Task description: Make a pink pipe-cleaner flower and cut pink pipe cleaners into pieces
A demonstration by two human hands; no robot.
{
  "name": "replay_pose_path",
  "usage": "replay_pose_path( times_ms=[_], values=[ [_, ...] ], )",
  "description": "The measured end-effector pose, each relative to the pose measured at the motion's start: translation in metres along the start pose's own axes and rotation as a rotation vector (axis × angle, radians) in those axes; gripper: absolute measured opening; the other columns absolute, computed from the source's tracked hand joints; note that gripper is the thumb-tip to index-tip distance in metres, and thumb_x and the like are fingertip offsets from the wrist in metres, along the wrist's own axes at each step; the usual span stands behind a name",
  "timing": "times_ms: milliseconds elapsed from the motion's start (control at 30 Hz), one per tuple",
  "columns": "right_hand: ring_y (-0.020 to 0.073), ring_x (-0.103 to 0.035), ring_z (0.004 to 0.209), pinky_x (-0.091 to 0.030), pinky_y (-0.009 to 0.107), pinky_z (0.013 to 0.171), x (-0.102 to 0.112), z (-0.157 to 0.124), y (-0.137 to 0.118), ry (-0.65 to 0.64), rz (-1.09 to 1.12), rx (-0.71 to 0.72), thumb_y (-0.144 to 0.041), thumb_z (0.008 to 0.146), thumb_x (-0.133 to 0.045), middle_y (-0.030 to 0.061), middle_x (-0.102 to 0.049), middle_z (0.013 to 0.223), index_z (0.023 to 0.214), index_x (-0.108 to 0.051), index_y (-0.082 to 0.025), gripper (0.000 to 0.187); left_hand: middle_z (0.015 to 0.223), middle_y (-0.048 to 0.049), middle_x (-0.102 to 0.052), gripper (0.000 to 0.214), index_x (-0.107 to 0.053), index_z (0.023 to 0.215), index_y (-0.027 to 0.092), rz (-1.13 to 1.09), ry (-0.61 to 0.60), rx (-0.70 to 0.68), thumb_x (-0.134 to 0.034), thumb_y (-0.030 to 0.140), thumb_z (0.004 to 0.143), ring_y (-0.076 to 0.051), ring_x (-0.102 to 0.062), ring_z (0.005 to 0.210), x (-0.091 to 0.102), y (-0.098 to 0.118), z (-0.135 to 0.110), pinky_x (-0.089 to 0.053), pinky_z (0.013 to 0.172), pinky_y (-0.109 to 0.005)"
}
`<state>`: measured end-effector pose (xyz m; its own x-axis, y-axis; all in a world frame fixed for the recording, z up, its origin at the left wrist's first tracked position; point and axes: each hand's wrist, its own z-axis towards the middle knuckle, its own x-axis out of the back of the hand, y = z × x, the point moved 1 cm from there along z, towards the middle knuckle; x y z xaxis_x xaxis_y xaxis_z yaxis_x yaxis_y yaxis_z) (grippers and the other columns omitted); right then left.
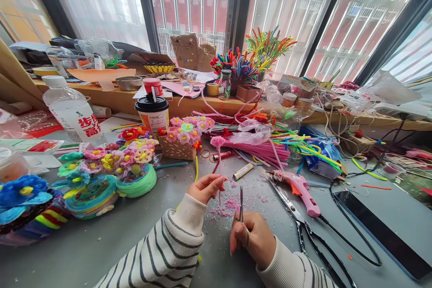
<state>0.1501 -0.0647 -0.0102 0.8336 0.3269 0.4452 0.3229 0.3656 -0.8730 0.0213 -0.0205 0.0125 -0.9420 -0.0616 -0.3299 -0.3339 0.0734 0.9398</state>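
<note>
My left hand (205,187) pinches a thin pink pipe-cleaner stem (219,162) that stands upright, with a fuzzy pink tuft (218,142) at its top. My right hand (254,237) is closed round small scissors (241,202), whose blades point up beside the stem. Pink fluff trimmings (227,207) lie scattered on the grey table (135,220) between my hands. Both my sleeves are striped white and dark.
A pink glue gun (299,186), large black scissors (303,229) and a dark phone (381,229) lie at the right. Woven baskets of pipe-cleaner flowers (101,175) fill the left. A lidded cup (152,112), a water bottle (72,110) and pipe-cleaner bundles (266,148) stand behind.
</note>
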Motion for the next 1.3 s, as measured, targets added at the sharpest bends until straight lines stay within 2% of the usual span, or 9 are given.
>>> replay_pose_path(
  times_ms=[167,333,567,800,933,1000,1133,1300],
  values=[
    [0.0107,-0.044,0.048,-0.032,0.021,0.046,0.002,0.002,-0.002,-0.005,-0.036,0.041,-0.068,0.064,-0.006,0.0030,-0.048,0.047,0.050,-0.060,-0.012,0.079,0.039,0.0014,-0.053,0.020,-0.059,0.048,0.013,0.168,-0.116,0.029,-0.066,0.032,0.047,-0.004,-0.037,0.035,-0.006,0.003,-0.008,-0.026,0.038,-0.017],
    [0.0109,-0.044,0.049,-0.032,0.022,0.050,0.001,0.001,-0.002,-0.077,-0.051,0.083,-0.066,0.066,-0.003,0.0034,-0.051,0.050,0.052,-0.059,-0.013,0.079,0.038,0.0021,-0.054,0.018,-0.055,0.045,0.013,0.131,-0.234,0.101,-0.067,0.026,0.045,-0.006,-0.043,0.037,-0.013,0.006,-0.015,-0.030,0.042,-0.018],
    [0.0096,-0.045,0.048,-0.031,0.020,0.048,0.000,-0.001,0.001,-0.085,-0.037,0.099,-0.063,0.070,-0.009,0.0017,-0.049,0.047,0.050,-0.060,-0.012,0.074,0.037,0.0021,-0.054,0.016,-0.054,0.043,0.013,0.123,-0.352,0.185,-0.067,0.023,0.045,-0.006,-0.046,0.037,-0.015,0.003,-0.017,-0.030,0.040,-0.017],
    [0.0075,-0.042,0.038,-0.033,0.020,0.047,0.002,0.000,0.010,-0.094,-0.033,-0.031,-0.064,0.068,-0.022,-0.0018,-0.038,0.035,0.039,-0.059,-0.013,0.069,0.034,0.0040,-0.051,0.021,-0.050,0.042,0.013,0.248,-0.345,0.200,-0.065,0.027,0.047,-0.002,-0.033,0.030,-0.016,0.002,-0.017,-0.019,0.034,-0.017],
    [0.0085,-0.044,0.040,-0.032,0.020,0.045,0.001,0.000,0.007,-0.086,0.032,0.027,-0.065,0.068,-0.017,-0.0006,-0.040,0.036,0.041,-0.060,-0.012,0.073,0.036,0.0037,-0.051,0.024,-0.050,0.044,0.012,0.271,-0.380,0.220,-0.066,0.030,0.046,-0.002,-0.035,0.031,-0.015,0.001,-0.017,-0.017,0.034,-0.017],
    [0.0088,-0.044,0.042,-0.032,0.020,0.045,0.001,-0.001,0.006,-0.075,0.059,0.057,-0.065,0.068,-0.015,0.0001,-0.042,0.037,0.041,-0.060,-0.012,0.074,0.037,0.0039,-0.052,0.025,-0.049,0.046,0.012,0.266,-0.409,0.233,-0.066,0.030,0.047,-0.002,-0.036,0.032,-0.014,0.001,-0.017,-0.019,0.034,-0.017],
    [0.0078,-0.041,0.038,-0.031,0.020,0.044,0.002,0.000,0.004,-0.033,0.060,0.015,-0.063,0.068,-0.024,-0.0013,-0.037,0.032,0.033,-0.055,-0.012,0.069,0.037,0.0051,-0.052,0.025,-0.047,0.046,0.011,0.225,-0.425,0.231,-0.066,0.029,0.048,-0.003,-0.040,0.035,-0.014,0.002,-0.017,-0.025,0.037,-0.016],
    [0.0078,-0.040,0.037,-0.030,0.020,0.042,0.004,0.001,0.004,-0.067,0.110,0.053,-0.064,0.069,-0.019,-0.0010,-0.037,0.032,0.035,-0.056,-0.013,0.072,0.038,0.0050,-0.052,0.024,-0.048,0.047,0.011,0.207,-0.468,0.256,-0.067,0.027,0.047,-0.004,-0.043,0.037,-0.014,0.001,-0.018,-0.031,0.042,-0.017]
  ],
)
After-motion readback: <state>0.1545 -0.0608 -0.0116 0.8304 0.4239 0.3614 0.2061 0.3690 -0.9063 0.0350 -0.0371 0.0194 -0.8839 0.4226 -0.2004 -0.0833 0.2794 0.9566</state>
